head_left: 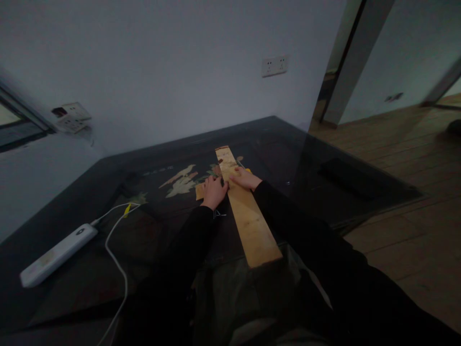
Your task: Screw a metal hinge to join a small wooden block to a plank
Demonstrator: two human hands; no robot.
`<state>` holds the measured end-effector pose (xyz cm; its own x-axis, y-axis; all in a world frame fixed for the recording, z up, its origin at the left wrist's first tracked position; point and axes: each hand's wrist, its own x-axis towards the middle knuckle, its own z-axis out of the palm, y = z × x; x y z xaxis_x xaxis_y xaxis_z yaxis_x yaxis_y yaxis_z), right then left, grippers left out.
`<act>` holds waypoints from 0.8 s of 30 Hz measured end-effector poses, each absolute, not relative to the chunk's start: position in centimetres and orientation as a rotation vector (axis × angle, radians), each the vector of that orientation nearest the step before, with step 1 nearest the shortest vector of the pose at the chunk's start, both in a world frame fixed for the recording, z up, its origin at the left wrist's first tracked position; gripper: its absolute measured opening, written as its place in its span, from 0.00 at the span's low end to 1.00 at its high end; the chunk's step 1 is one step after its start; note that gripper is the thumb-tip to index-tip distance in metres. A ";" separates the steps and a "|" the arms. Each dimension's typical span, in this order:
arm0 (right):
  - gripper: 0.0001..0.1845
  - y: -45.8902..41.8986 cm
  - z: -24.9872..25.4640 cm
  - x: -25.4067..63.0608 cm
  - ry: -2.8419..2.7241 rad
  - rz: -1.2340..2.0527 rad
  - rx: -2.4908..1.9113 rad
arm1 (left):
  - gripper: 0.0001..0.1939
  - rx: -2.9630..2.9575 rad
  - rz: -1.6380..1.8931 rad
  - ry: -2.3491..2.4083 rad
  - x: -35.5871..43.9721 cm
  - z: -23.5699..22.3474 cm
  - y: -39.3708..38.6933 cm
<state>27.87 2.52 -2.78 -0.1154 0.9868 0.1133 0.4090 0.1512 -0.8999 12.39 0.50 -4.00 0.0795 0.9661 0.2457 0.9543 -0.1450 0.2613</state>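
Observation:
A long, narrow wooden plank [250, 221] lies lengthwise on the dark table, its near end at the table's front edge close to my lap. My right hand [245, 178] grips the plank's right edge, thumb on top and the other fingers partly hidden. Against the left edge, my left hand [215, 191] has its fingers bent over a small piece of wood [199, 191], which is mostly covered. A bit of something yellow [248, 170] shows just behind my right hand. Several thin metal pieces, perhaps nails [219, 214], lie near my left wrist.
The dark glossy table [288, 144] carries a bird-and-flower picture [182, 185]. At the left lies a white power strip [59, 254] with a white cable [118, 262]. A dark flat object [345, 178] is at the right. Behind the table stands a wall with a socket [275, 65].

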 end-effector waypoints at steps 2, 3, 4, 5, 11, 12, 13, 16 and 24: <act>0.22 2.3 -2.6 27.7 -1.588 0.983 -1.411 | 0.20 2.272 0.538 2.014 12.5 -4.1 0.5; 0.22 2.3 -2.5 27.6 -1.572 0.989 -1.408 | 0.20 2.256 0.531 2.002 12.5 -4.1 0.5; 0.21 2.2 -2.5 27.5 -1.551 1.001 -1.403 | 0.19 2.231 0.530 1.993 12.6 -4.1 0.5; 0.20 2.3 -2.5 27.4 -1.527 1.014 -1.394 | 0.19 2.199 0.538 1.987 12.6 -4.1 0.6; 0.15 2.8 -3.0 27.0 -1.396 1.133 -1.302 | 0.16 2.129 0.644 1.943 12.2 -4.1 1.5; 0.15 2.9 -3.1 26.9 -1.379 1.153 -1.288 | 0.15 2.140 0.657 1.922 12.1 -4.1 1.6; 0.15 2.9 -3.1 26.9 -1.364 1.170 -1.275 | 0.15 2.148 0.673 1.896 12.0 -4.0 1.7; 0.14 2.9 -3.0 27.0 -1.335 1.212 -1.234 | 0.16 2.111 0.720 1.798 11.8 -3.8 1.6; 0.16 2.8 -2.8 27.4 -1.430 1.179 -1.237 | 0.18 1.873 0.897 1.652 12.2 -2.7 0.9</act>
<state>27.35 2.85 -2.80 -0.1142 0.9928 0.0352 0.1547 0.0528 -0.9866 12.21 0.85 -2.75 0.0552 0.9860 0.1574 0.6693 -0.1535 0.7270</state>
